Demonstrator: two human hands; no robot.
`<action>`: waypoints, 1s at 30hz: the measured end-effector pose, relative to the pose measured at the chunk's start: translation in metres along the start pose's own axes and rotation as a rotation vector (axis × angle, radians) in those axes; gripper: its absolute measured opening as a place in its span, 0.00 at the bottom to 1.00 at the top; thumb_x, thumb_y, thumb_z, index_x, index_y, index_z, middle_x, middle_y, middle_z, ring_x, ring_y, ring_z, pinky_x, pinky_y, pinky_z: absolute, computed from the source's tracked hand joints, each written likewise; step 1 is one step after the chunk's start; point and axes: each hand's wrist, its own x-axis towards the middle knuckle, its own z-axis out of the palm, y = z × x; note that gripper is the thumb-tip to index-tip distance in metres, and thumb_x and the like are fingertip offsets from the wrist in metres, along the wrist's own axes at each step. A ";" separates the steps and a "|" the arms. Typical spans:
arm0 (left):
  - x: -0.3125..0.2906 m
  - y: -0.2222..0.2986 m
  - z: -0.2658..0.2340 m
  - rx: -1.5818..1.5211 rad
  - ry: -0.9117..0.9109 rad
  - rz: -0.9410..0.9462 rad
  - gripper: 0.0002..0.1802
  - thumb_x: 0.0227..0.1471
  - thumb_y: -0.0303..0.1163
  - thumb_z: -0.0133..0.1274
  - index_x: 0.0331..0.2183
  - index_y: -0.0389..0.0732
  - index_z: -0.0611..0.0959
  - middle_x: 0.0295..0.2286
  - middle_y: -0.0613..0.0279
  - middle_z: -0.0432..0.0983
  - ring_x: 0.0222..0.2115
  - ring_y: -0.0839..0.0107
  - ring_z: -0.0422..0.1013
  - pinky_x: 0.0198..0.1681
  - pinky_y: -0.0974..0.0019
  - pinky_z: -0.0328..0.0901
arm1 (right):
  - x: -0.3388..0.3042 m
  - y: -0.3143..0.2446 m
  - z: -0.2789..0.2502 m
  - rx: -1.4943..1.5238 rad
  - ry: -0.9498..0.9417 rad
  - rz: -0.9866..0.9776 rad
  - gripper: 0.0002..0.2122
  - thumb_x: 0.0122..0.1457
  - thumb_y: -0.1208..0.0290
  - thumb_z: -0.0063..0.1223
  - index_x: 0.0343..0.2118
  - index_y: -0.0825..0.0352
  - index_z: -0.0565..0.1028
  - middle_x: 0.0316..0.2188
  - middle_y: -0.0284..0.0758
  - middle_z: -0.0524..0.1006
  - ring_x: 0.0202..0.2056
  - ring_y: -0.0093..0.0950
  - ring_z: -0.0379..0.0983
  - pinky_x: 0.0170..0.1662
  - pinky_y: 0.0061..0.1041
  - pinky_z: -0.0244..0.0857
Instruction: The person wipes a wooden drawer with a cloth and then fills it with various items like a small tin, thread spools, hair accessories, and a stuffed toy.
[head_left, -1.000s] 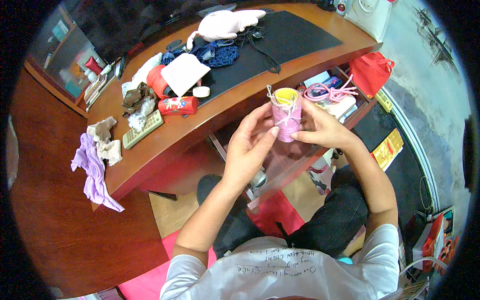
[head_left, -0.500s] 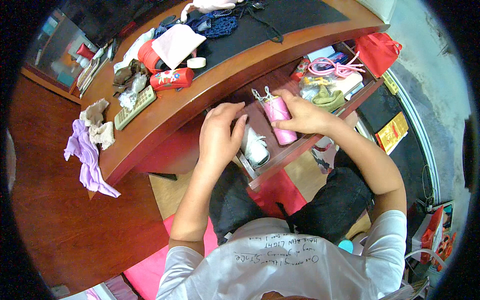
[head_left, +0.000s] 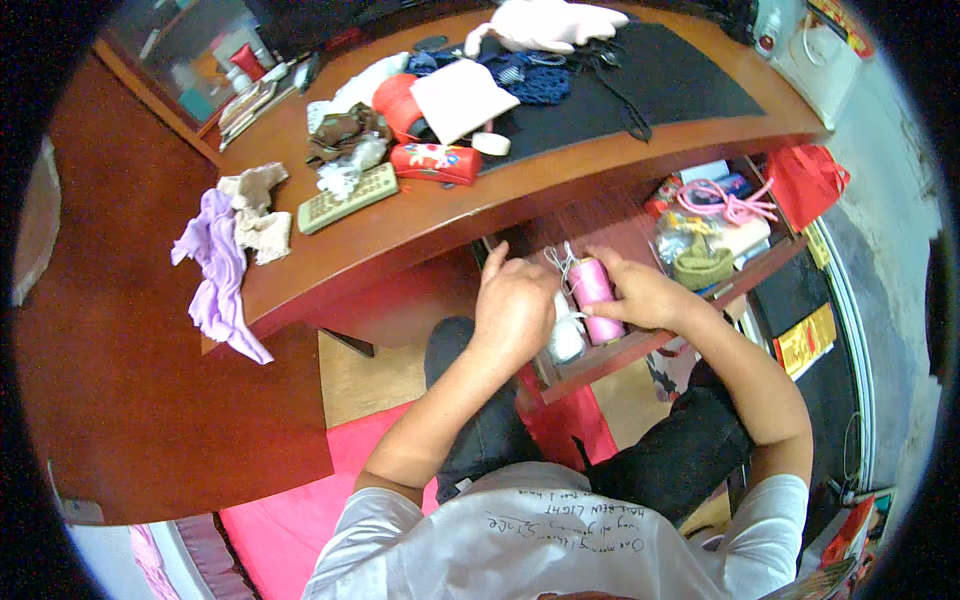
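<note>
A drawer (head_left: 560, 382) is pulled out of the brown desk. In its left part lies a spool of pink thread (head_left: 597, 300), with loose white string (head_left: 560, 262) at its far end. My right hand (head_left: 645, 293) is closed around the pink spool from the right, fingers at its far end and thumb across its near part. Just left of it lies a white thread spool (head_left: 568, 342), partly covered by my left hand (head_left: 515, 312). One finger of that hand sticks out toward the desk; the others bend down out of sight, so whether they grip the white spool is hidden.
The drawer's right part holds pink cord (head_left: 735, 205), an olive cloth (head_left: 703, 268) and small packets. A red bag (head_left: 808, 185) hangs at the drawer's right. On the desktop are a remote control (head_left: 350, 198), a red flowered case (head_left: 436, 163) and cloths; a purple cloth (head_left: 222, 275) drapes over the edge.
The view has shifted, so the desk sits further right. My left hand has turned and moved over the white spool, its fingers now bent down. My right hand stays on the pink spool.
</note>
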 end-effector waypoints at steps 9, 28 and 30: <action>-0.007 -0.005 -0.005 -0.207 0.239 0.050 0.13 0.40 0.20 0.53 0.32 0.40 0.84 0.34 0.57 0.80 0.42 0.57 0.74 0.59 0.45 0.60 | -0.001 -0.017 -0.009 0.160 -0.085 0.156 0.32 0.60 0.63 0.56 0.63 0.73 0.57 0.30 0.42 0.77 0.28 0.29 0.77 0.28 0.28 0.72; 0.106 -0.139 -0.183 0.220 0.047 -0.027 0.52 0.35 0.43 0.69 0.58 0.28 0.67 0.52 0.37 0.70 0.54 0.45 0.66 0.59 0.58 0.60 | 0.002 0.007 0.001 -0.003 -0.007 0.011 0.30 0.58 0.65 0.58 0.60 0.74 0.61 0.34 0.47 0.79 0.36 0.39 0.78 0.42 0.35 0.70; 0.113 -0.143 -0.182 0.240 0.033 -0.013 0.52 0.34 0.43 0.69 0.58 0.28 0.67 0.52 0.37 0.70 0.53 0.45 0.67 0.59 0.58 0.60 | 0.002 0.004 0.000 0.001 -0.022 0.014 0.30 0.58 0.65 0.58 0.61 0.74 0.61 0.33 0.46 0.79 0.35 0.39 0.78 0.42 0.34 0.71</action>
